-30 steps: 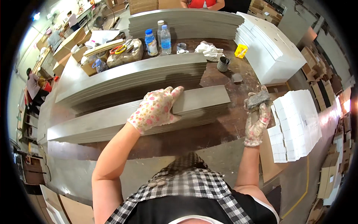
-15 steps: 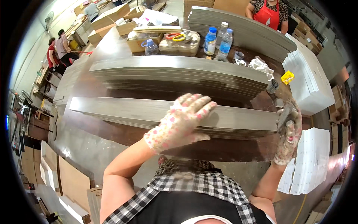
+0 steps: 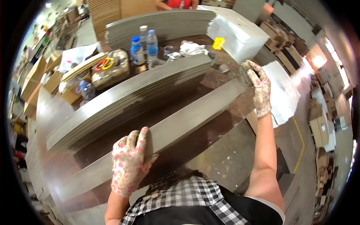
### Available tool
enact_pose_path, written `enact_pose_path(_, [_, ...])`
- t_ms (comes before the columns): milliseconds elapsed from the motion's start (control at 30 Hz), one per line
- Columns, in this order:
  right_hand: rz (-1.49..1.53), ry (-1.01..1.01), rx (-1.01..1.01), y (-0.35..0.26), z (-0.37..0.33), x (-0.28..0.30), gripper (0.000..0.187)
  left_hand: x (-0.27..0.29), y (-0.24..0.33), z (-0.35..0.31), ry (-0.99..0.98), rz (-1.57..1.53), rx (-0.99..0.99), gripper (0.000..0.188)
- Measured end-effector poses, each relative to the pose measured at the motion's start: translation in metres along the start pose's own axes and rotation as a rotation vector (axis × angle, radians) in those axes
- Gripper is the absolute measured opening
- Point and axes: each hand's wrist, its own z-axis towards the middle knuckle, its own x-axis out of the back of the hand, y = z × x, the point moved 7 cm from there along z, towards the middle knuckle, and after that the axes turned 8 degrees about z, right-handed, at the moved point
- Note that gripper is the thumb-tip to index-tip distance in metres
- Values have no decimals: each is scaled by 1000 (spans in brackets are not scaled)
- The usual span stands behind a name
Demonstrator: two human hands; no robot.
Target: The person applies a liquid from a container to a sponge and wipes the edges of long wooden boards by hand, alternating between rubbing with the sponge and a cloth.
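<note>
A long flat grey board (image 3: 195, 114) lies slantwise before me on the brown tabletop (image 3: 212, 140). My left hand (image 3: 129, 163), in a pale glove with pink dots, rests open on this board toward its left part, fingers stretched forward and thumb apart. At the board's far right end, my right hand (image 3: 260, 90) wears a matching, dirtier glove. Its fingers curl round a dark grey pad (image 3: 245, 73), partly hidden by the hand. Behind the board stands a stack of similar grey boards (image 3: 150, 84), running roughly alongside it.
Plastic bottles (image 3: 137, 50), yellow-and-red scissors (image 3: 105, 64) on a wrapped block, white rags (image 3: 192, 47) and a yellow box (image 3: 218, 43) stand farther back. White panels (image 3: 240, 33) are piled at the back right. A person in a red apron (image 3: 183, 3) is beyond the table.
My view has swung to the right, so the table appears slanted. My right hand with the pad has reached farther forward at the board's right end; my left hand is nearer the board's left part.
</note>
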Motion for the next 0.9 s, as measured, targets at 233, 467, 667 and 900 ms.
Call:
enact_pose_path(233, [-531, -155, -253, 46, 45, 85, 36, 0, -2, -3, -19, 34, 80, 86])
enact_pose_path(467, [-531, -275, -324, 76, 51, 76, 40, -6, -8, -2, -21, 40, 63, 92])
enact_pose_path(667, [-538, -286, -321, 62, 50, 84, 44, -5, -7, 1, -37, 44, 89, 90])
enact_pose_path(900, [-656, -333, -291, 59, 39, 88, 44, -9, -13, -2, -75, 23, 75, 83])
